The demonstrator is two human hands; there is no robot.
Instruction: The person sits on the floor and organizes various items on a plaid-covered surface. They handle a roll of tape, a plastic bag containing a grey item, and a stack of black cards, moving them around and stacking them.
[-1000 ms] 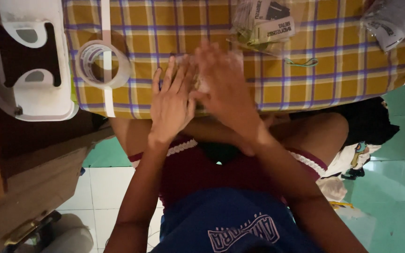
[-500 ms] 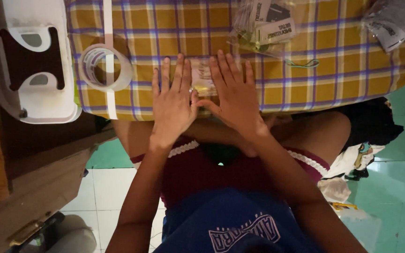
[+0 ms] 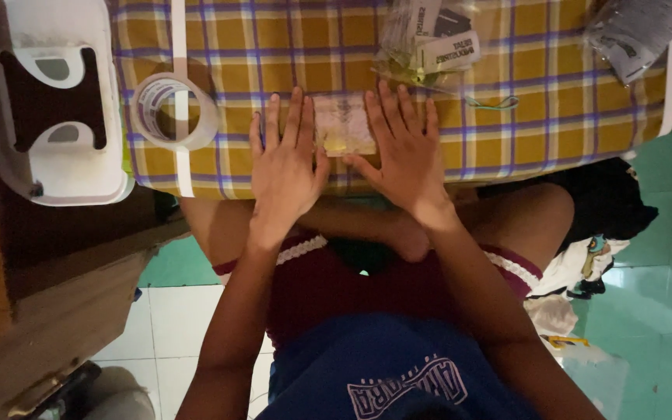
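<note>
Yellow checked cloth point(image 3: 569, 117) covers the table. Both hands lie flat with fingers spread, holding nothing. The left hand point(image 3: 283, 167) and right hand point(image 3: 404, 159) touch a small clear packet point(image 3: 342, 128), maybe plastic, near the front edge. A tape roll point(image 3: 174, 111) sits near the left edge.

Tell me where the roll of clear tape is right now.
In the head view, the roll of clear tape lies on the checked cloth, left of the left hand and right of the white plastic holder.

hands point(image 3: 344, 159) spread apart, small packet point(image 3: 343, 124) uncovered
</note>
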